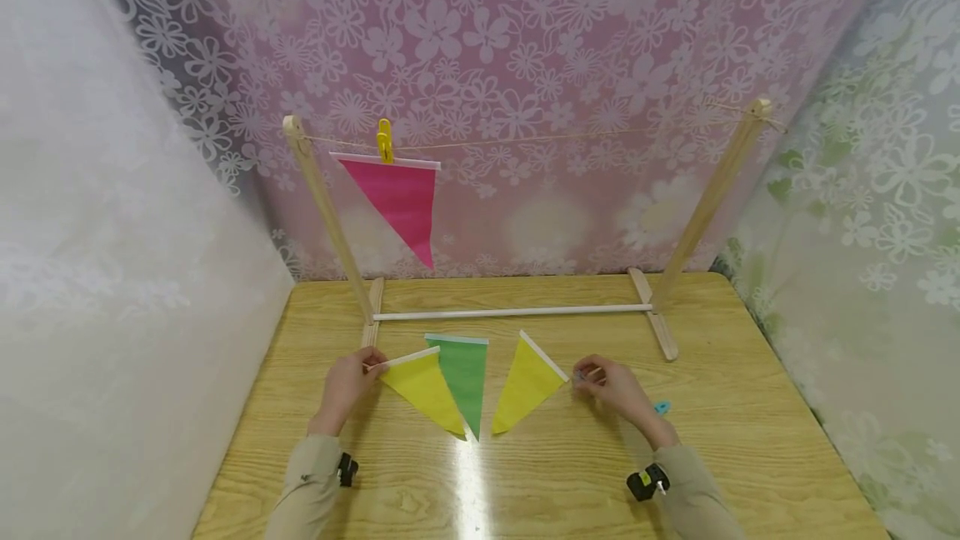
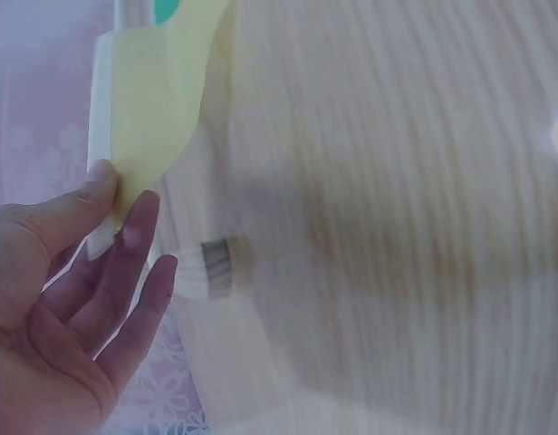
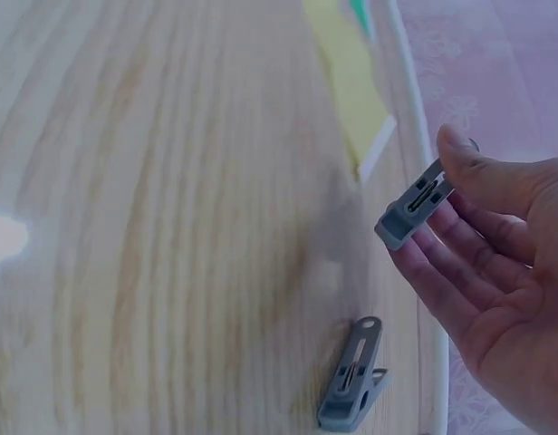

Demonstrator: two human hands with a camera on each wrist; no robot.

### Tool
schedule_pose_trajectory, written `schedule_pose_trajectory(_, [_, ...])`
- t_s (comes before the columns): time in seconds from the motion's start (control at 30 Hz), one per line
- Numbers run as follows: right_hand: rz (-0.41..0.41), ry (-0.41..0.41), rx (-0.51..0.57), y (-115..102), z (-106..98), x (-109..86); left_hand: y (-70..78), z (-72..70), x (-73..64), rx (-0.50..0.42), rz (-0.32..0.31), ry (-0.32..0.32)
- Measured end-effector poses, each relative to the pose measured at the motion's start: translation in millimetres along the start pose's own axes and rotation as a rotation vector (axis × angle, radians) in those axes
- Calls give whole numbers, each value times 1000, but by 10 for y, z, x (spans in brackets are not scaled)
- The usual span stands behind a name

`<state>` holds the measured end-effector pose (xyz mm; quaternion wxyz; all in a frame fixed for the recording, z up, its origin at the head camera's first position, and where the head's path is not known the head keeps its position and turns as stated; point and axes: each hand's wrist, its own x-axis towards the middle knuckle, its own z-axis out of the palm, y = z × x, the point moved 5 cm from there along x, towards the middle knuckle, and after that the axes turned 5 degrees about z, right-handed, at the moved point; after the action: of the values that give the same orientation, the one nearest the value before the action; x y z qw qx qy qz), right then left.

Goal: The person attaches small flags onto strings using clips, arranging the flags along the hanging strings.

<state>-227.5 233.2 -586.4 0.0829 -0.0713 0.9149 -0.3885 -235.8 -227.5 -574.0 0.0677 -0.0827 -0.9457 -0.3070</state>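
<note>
My left hand (image 1: pixel 352 388) pinches the white-edged corner of a yellow pennant (image 1: pixel 422 390) between thumb and fingers. In the left wrist view this pennant (image 2: pixel 161 91) bends away from the fingertips. Its far end overlaps a green pennant (image 1: pixel 467 375) on the table. A second yellow pennant (image 1: pixel 528 383) lies to the right of the green one. My right hand (image 1: pixel 618 394) holds a grey clothespin (image 3: pixel 415 204) between thumb and fingers, just right of that second pennant. Another clothespin (image 3: pixel 351 376), blue in the head view, lies on the table near my right wrist.
Behind the pennants stands a wooden frame with a left post (image 1: pixel 330 219), a right post (image 1: pixel 708 207) and a white bar (image 1: pixel 510 312) low between them. A string (image 1: pixel 525 139) joins the tops. A yellow clothespin (image 1: pixel 385 142) holds a pink pennant (image 1: pixel 405 198) at the string's left.
</note>
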Motion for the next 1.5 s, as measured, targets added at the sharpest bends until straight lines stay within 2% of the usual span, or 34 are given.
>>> schedule_pose_trajectory(0.27, [-6, 36, 136, -10, -110, 22, 141, -30, 84, -125, 30, 63])
schedule_pose_trajectory(0.43, [4, 25, 203, -45, -160, 23, 241, -85, 145, -179, 20, 89])
schedule_pose_trajectory(0.5, [34, 23, 256, -49, -179, 25, 273, -106, 174, -211, 2, 91])
schedule_pose_trajectory(0.67, [84, 23, 395, -89, -234, 46, 341, -135, 245, -374, -46, 78])
schedule_pose_trajectory(0.8, [97, 21, 454, -135, -276, 82, 406, -150, 295, -498, -68, 47])
schedule_pose_trajectory(1.0, [72, 29, 526, -263, -382, 153, 516, -198, 366, -602, -79, 23])
schedule_pose_trajectory(1.23, [74, 53, 575, -411, -551, 283, 682, -258, 468, -655, -81, 17])
schedule_pose_trajectory(1.37, [62, 43, 612, -624, -682, 324, 798, -310, 551, -678, -51, 17])
schedule_pose_trajectory(1.5, [45, 31, 617, -761, -785, 410, 888, -352, 646, -677, -48, 11])
